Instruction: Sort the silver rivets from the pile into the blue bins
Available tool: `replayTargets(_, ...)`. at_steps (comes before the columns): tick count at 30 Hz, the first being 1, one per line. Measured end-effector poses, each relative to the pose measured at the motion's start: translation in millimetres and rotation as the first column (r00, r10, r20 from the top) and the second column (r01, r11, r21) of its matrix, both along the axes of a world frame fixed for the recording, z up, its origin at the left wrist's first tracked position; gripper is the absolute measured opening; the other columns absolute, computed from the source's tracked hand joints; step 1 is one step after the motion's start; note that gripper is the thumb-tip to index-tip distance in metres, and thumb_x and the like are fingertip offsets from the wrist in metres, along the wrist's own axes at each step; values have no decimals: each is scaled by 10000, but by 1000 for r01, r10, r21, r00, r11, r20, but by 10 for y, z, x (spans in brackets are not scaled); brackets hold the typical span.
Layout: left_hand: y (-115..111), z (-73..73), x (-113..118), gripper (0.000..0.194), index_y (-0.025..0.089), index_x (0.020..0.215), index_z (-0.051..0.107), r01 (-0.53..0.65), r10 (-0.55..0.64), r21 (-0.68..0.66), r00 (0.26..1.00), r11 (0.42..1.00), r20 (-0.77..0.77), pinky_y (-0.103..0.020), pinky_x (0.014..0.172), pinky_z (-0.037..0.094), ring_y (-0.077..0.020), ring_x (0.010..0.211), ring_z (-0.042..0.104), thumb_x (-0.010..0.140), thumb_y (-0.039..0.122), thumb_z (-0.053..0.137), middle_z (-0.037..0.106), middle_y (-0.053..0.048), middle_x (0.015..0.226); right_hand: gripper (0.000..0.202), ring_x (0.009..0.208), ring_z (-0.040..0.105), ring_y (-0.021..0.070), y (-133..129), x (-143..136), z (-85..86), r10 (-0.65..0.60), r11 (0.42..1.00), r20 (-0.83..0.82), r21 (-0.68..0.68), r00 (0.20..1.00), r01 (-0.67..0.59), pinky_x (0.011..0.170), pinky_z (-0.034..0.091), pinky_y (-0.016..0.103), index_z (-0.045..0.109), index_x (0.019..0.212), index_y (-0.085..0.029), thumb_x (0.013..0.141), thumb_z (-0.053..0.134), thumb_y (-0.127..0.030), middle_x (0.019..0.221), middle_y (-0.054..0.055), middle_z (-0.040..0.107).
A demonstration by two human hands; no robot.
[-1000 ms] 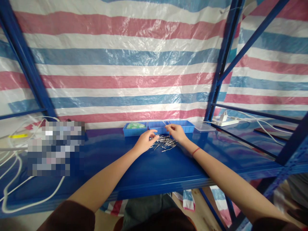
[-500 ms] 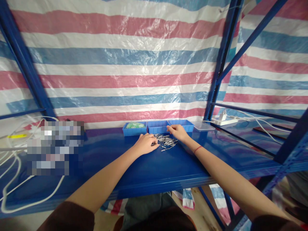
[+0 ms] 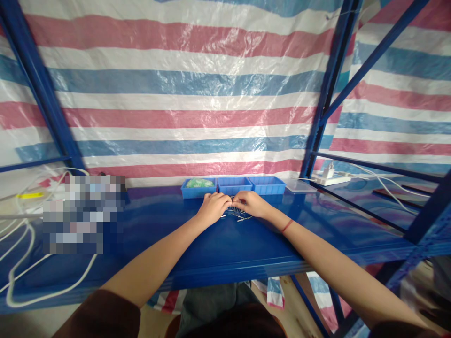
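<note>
- The left hand [image 3: 212, 207] and right hand [image 3: 251, 203] met over the metal pins [image 3: 239, 216] near the tabletop's [image 3: 218, 244] far edge.
- Both hands' fingers curled; what they gripped couldn't be told.
- No writing was readable.

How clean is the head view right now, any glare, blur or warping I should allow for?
Head view: glare streaks on the striped tarp and sheen on the blue shelf; frame posts bow from wide-angle distortion; a pixelated block masks the left; the left hand, right hand and metal pins are small but fairly sharp.
</note>
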State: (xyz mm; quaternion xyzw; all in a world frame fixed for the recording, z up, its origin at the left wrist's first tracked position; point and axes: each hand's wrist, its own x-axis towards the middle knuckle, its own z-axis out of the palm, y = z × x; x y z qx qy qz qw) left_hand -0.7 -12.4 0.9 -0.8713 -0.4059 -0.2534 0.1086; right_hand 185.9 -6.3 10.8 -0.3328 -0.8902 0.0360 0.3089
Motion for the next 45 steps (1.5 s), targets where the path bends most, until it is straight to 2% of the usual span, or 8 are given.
replayTargets(4,9,21,12,219,247,943,616,19,-16,-15,989,1000,148,-309,796,367,-168,892,573,904,337,421,657,4,924,160,641,519,126,37,5,-13,-77,996,-88,27,993,80,623,388,247,616,766,-152,833,522,-263,715,35,604)
replayTargets(7,24,32,20,186,227,946,622,50,-36,-41,958,998,283,-283,776,406,-163,852,587,865,326,487,662,-3,888,197,620,498,125,63,10,-18,-130,991,-211,-51,969,122,602,382,252,588,740,-154,837,497,-299,675,21,580)
replayTargets(13,34,55,30,179,198,880,625,168,-89,-94,828,981,554,-254,752,455,-140,792,610,853,306,485,673,-2,855,326,626,467,120,99,9,-14,-81,975,-371,-220,925,-3,601,386,256,545,738,-152,827,480,-459,655,3,525)
replayTargets(20,26,58,50,186,184,875,624,212,-118,-67,748,975,653,-254,733,467,-137,770,620,833,333,520,679,-8,842,417,595,422,103,81,-8,-12,-39,938,-402,-331,915,-105,595,360,251,515,731,-154,784,495,-567,625,-26,458)
replayTargets(25,24,54,59,181,174,884,624,247,-142,-62,726,967,673,-249,686,468,-140,748,620,826,318,530,678,-25,850,434,621,457,112,29,-36,1,-22,915,-411,-375,911,-147,625,373,260,529,746,-151,776,498,-583,657,-15,500)
replayTargets(37,46,45,45,176,186,893,623,219,-116,-79,750,972,651,-245,668,466,-130,725,606,826,311,519,668,-24,889,289,673,457,116,44,-9,7,11,969,-479,-210,878,-127,637,388,250,469,819,-186,822,501,-473,736,-9,482)
replayTargets(40,77,23,35,185,190,899,627,236,-110,-114,760,965,640,-250,691,477,-143,768,618,828,319,515,671,-27,907,249,690,466,121,-14,-26,33,-9,988,-426,-143,905,-58,635,386,245,460,820,-192,853,459,-438,760,0,495)
replayTargets(45,111,-22,20,236,189,940,638,199,-87,-168,855,965,511,-276,755,481,-162,813,618,844,348,493,674,-36,883,272,670,505,144,-27,14,98,-128,990,-242,24,962,138,656,372,263,516,772,-190,892,392,-400,715,19,557)
